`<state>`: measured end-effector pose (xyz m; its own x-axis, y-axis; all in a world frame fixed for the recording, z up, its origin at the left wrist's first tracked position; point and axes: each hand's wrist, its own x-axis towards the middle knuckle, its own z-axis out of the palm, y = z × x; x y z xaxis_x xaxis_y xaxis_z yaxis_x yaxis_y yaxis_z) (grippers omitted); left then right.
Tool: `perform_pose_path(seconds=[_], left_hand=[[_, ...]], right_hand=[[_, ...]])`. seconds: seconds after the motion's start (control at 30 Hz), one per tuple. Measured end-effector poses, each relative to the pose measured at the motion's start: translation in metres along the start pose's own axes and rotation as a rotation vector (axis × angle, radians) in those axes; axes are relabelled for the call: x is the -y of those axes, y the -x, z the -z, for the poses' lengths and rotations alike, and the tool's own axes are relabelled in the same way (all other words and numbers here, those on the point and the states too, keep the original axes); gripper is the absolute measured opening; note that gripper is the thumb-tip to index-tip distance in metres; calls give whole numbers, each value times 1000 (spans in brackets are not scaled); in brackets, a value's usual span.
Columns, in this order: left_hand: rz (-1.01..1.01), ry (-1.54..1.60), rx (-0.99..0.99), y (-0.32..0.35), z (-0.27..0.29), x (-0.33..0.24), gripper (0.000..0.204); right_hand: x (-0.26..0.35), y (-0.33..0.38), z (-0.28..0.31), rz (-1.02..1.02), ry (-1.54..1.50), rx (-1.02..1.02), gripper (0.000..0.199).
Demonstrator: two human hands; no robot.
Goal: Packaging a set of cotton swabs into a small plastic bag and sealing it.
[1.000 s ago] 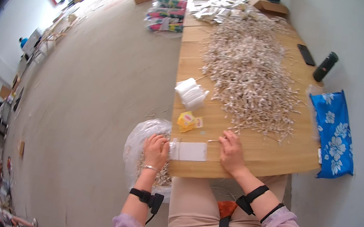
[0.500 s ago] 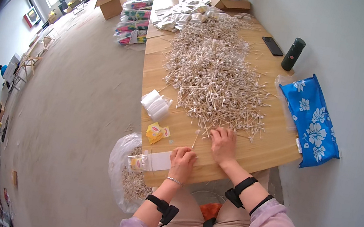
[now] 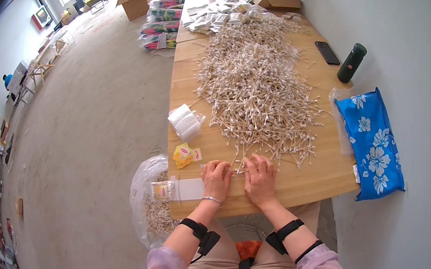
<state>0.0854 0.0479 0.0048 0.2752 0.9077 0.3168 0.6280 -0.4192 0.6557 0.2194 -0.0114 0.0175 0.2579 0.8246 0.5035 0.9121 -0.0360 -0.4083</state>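
While the table carries a big swab pile from far to near, both hands sit at its near edge. Left hand and right hand pinch a few swabs, seemingly gathering a bundle; squaring the ends likely comes next.

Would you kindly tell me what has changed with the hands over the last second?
The left hand left the small white packet at the table's near edge and moved right to join the right hand; both now gather a few cotton swabs at the pile's near rim. The big swab pile, yellow packets and blue floral bag lie as before.
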Motion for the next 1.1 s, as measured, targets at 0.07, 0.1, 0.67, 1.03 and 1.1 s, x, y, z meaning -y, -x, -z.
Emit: perform_pose_path(seconds=[0.07, 0.1, 0.67, 1.03, 1.1], left_hand=[[-2, 9, -9, -1, -1, 3, 16], [-6, 21, -17, 0, -2, 5, 14], [-73, 76, -9, 9, 9, 19, 9], [-111, 114, 52, 14, 15, 14, 14], [-42, 158, 9, 14, 11, 18, 11]], right_hand=[[0, -5, 0, 36, 85, -48, 29], [-2, -6, 1, 104, 78, 2, 29], [-43, -9, 3, -4, 92, -20, 13], [-41, -7, -1, 110, 31, 51, 9], [-40, -8, -1, 111, 44, 31, 10]])
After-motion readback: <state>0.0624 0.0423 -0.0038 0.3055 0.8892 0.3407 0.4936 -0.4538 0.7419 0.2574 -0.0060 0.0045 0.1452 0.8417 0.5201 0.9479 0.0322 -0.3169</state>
